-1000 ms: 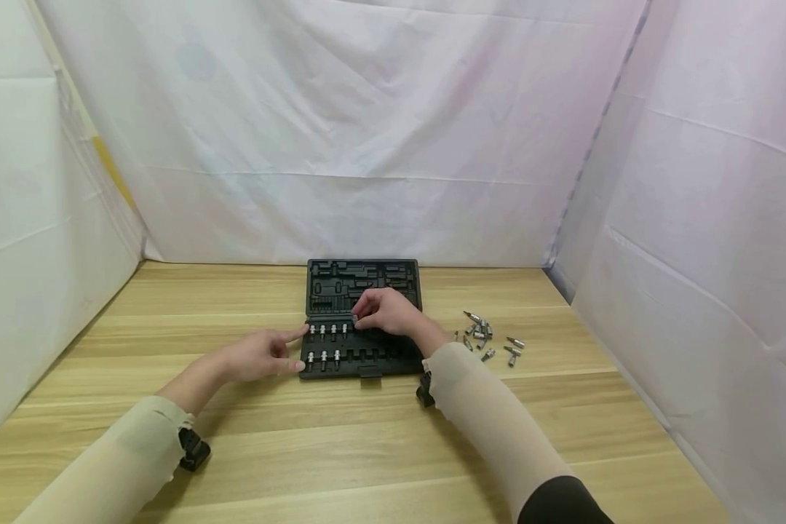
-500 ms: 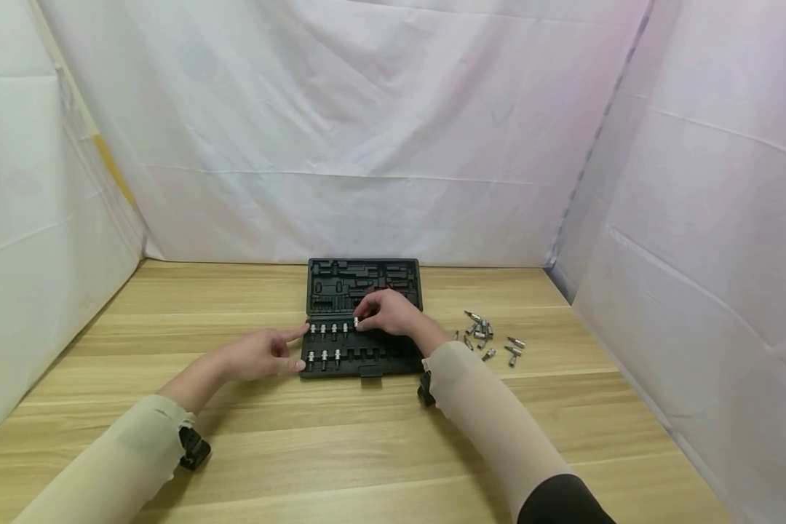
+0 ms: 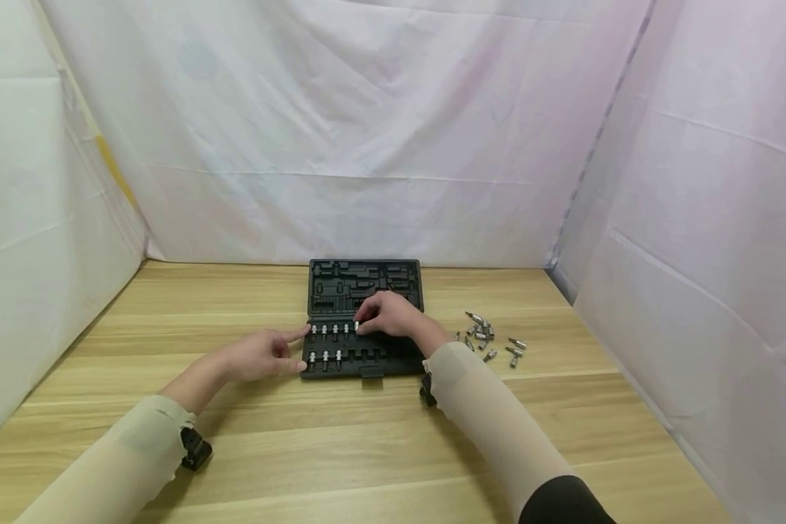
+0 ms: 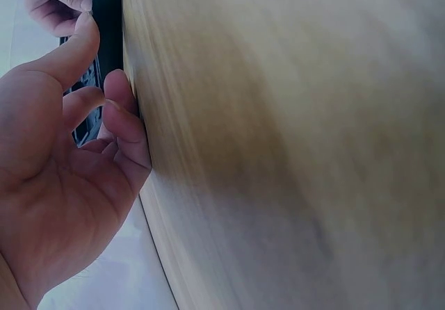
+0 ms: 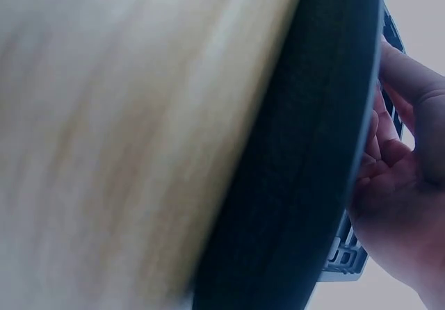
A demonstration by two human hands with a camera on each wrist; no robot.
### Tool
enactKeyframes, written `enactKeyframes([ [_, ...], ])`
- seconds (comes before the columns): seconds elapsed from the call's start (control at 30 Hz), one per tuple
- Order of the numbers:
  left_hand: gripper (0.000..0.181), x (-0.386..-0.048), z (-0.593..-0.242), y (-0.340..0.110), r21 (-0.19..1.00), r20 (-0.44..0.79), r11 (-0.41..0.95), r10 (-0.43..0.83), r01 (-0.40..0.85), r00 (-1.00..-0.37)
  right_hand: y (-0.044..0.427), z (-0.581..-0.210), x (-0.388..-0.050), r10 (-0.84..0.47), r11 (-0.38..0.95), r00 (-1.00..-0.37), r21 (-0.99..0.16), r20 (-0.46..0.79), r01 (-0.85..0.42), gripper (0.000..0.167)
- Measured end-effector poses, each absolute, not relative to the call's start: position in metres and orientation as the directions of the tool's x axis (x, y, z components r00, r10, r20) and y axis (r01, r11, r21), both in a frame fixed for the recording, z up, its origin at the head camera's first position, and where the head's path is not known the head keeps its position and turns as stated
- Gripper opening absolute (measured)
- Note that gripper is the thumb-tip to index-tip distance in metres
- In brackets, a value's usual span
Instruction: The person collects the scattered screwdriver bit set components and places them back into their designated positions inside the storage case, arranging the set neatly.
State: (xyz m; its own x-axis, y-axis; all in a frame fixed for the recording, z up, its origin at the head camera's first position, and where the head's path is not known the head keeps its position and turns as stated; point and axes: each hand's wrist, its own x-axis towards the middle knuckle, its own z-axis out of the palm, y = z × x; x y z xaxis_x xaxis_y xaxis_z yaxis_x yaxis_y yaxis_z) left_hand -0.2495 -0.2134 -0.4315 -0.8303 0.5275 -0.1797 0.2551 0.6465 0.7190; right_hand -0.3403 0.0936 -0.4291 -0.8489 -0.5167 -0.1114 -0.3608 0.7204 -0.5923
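Observation:
A black molded case (image 3: 402, 364) lies open on the table in the head view, its lid folded back. Several silver bit sockets (image 3: 335, 330) stand in the rear row of its base, and three bit sockets (image 3: 325, 356) occupy the left of the front row. My left hand (image 3: 257, 356) touches the case's left side with an extended index finger and thumb, the other fingers loosely bent. Over the rear row, my right hand (image 3: 393, 314) pinches a bit socket (image 3: 356, 327) between thumb and fingers. The right wrist view hides that bit socket behind the case wall.
Several loose bit sockets (image 3: 481, 333) are scattered on the wooden table (image 3: 340, 451) right of the case. A white curtain (image 3: 360, 145) hangs behind the table, with more white sheeting at both sides.
The bit socket in my right hand came into view upright above the rear row, then went slightly lower. My left hand has stayed at the case's left side.

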Motion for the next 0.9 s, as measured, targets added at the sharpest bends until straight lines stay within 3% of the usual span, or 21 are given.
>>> enactKeyframes([
  [0.7, 0.085, -0.249, -0.432, -0.215, 0.718, -0.185, 0.649, 0.527, 0.252, -0.83, 0.095, -0.427, -0.34, -0.546, 0.71, -0.83, -0.589, -0.113, -0.387, 0.021],
  [0.9, 0.085, -0.249, -0.432, -0.215, 0.717, -0.183, 0.65, 0.526, 0.254, -0.83, 0.102, -0.422, -0.342, -0.531, 0.689, -0.845, -0.613, -0.063, -0.387, 0.025],
])
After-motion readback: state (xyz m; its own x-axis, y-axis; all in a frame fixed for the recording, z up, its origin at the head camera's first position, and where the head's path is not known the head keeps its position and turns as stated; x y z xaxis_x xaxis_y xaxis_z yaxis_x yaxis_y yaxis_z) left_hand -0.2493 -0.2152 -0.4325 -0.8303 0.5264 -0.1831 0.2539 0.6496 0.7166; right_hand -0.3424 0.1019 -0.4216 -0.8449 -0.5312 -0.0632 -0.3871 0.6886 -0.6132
